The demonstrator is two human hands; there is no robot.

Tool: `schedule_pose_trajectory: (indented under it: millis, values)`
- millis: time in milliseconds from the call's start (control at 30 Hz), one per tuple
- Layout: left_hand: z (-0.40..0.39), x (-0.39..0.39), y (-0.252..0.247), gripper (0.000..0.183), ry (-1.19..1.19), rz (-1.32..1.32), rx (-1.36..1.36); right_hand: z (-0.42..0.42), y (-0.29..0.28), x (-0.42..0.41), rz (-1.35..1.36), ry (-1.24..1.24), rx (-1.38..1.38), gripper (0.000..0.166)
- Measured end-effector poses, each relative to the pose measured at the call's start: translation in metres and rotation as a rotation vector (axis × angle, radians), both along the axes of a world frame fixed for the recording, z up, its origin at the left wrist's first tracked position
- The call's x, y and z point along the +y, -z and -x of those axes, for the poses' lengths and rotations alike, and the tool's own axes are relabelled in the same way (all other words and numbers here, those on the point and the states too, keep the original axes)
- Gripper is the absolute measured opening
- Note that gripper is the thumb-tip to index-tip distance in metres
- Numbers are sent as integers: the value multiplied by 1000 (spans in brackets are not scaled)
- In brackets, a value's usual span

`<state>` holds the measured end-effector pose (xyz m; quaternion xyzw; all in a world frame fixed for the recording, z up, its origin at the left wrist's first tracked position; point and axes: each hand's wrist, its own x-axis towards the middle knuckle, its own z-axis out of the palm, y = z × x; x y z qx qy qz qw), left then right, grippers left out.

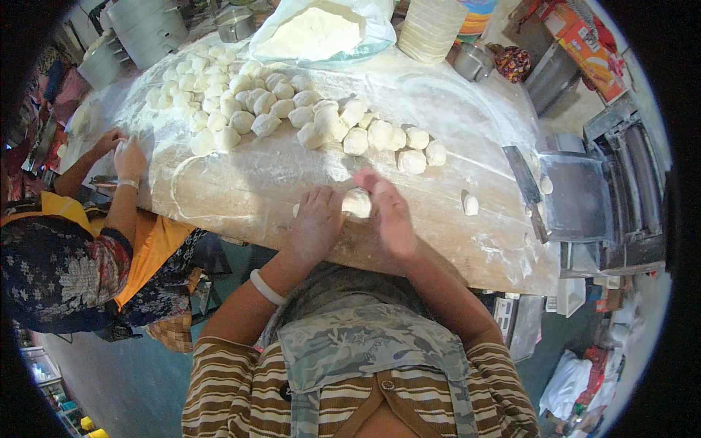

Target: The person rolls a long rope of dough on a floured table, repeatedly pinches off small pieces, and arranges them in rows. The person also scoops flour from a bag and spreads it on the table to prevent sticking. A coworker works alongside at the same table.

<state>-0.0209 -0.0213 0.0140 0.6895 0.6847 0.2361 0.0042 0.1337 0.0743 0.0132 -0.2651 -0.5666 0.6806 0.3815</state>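
A rounded piece of white dough (357, 203) sits on the floured wooden table (252, 180) between my two hands. My left hand (319, 222) is palm down at the dough's left side, fingers bent. A bit of dough (296, 210) shows past its outer edge; what is under the palm is hidden. On the other side my right hand (390, 211), blurred by motion, has its fingers stretched forward and stands edge-on beside the dough. Whether it touches the dough is not clear. Beyond my hands lie many floured dough balls (265, 104), with a nearer cluster (379, 135) straight ahead.
A cleaver (524, 178) lies at the table's right side, near a small dough scrap (470, 204). An open bag of flour (315, 35), a plastic container (430, 30) and a metal pot (472, 62) stand at the back. At left, another person's hands (130, 157) are over the table.
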Motion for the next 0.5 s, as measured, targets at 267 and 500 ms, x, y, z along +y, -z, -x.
schedule_pose_trajectory:
  millis: [267,500]
  values:
    - [-23,3,-12,38,50,-150,-143,14,-7,-10,166,73,65,19]
    - [-28,11,0,28,-39,-147,-91,22,-2,-5,91,224,-21,13]
